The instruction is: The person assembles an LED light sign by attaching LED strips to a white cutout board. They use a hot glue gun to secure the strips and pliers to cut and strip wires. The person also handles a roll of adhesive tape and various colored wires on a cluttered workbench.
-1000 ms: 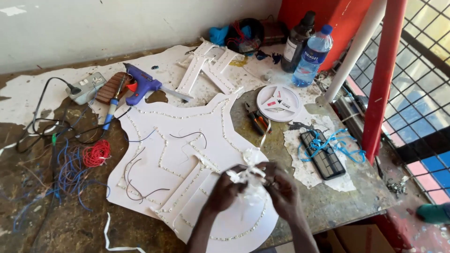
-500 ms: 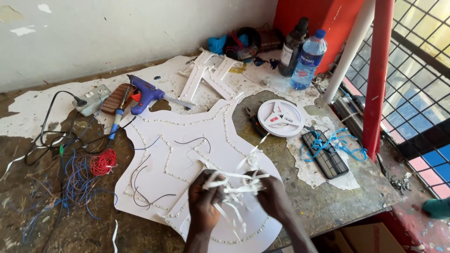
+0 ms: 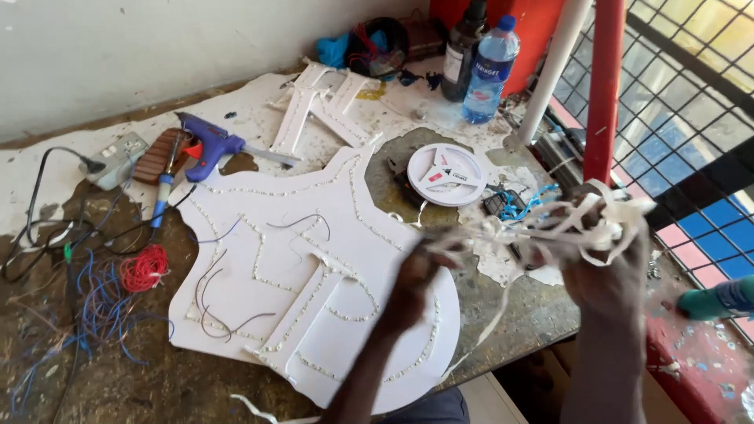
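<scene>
I note both hands lifted off the white board (image 3: 306, 267): right hand (image 3: 609, 267) clutching tangled white strips (image 3: 581, 224) at three o'clock, left hand (image 3: 416, 275) pinching their trailing end taut.

Cut-out board (image 3: 314, 267) flat on the counter (image 3: 518, 314), glue gun (image 3: 206, 145) behind it, wire tangle (image 3: 94, 290) to its left, reel (image 3: 446, 174) and bottle (image 3: 488, 69) to its right (bottle farther back).

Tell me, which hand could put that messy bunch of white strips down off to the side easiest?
Probably the right hand. It grips the thick end of the white strip tangle, already out past the white board. The left hand only pinches the thin end, over the board.
</scene>
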